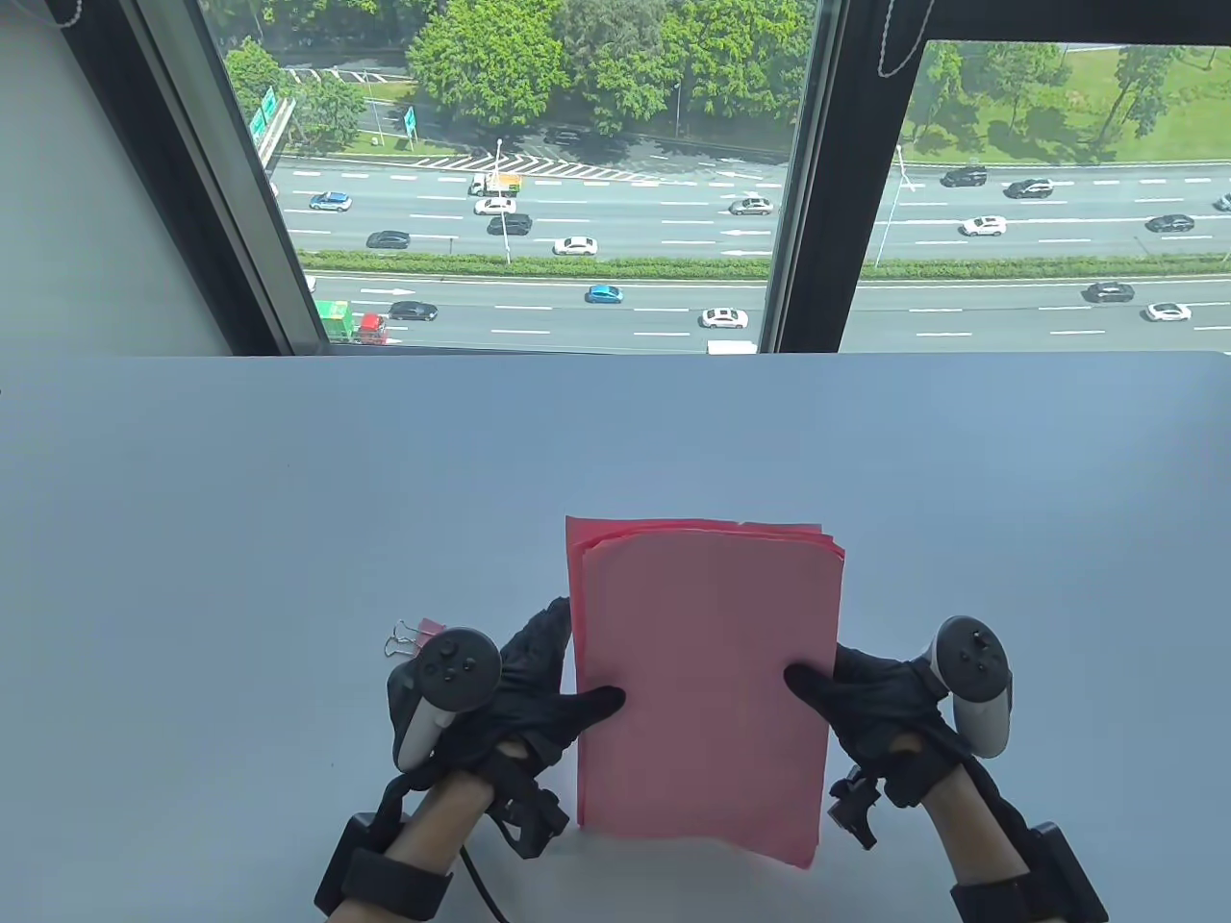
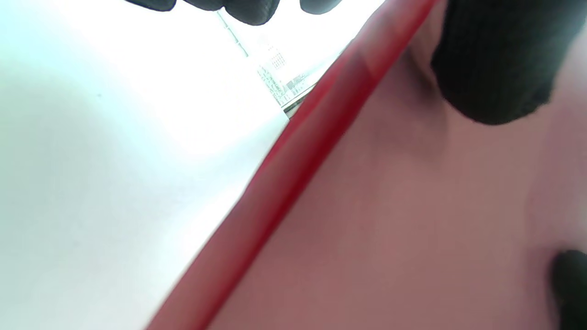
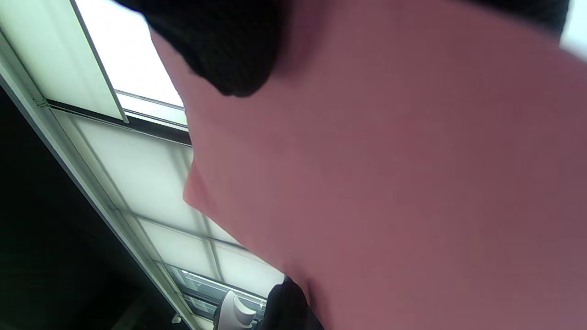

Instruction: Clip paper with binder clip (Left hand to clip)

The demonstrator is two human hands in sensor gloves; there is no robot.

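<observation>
From above, your left hand (image 1: 539, 692) and right hand (image 1: 866, 707) each pinch a side of the pink paper stack (image 1: 707, 673), standing it up on the counter (image 1: 240, 500), likely to even its edges. The binder clip (image 1: 415, 636) waits just left, behind your left hand. In the left wrist view your thumb (image 2: 495, 64) presses the sheets' face; the right wrist view shows the same pinch.

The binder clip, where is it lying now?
In the table view, the binder clip lies on the table, left of the pink paper stack, just beyond the left hand.
</observation>
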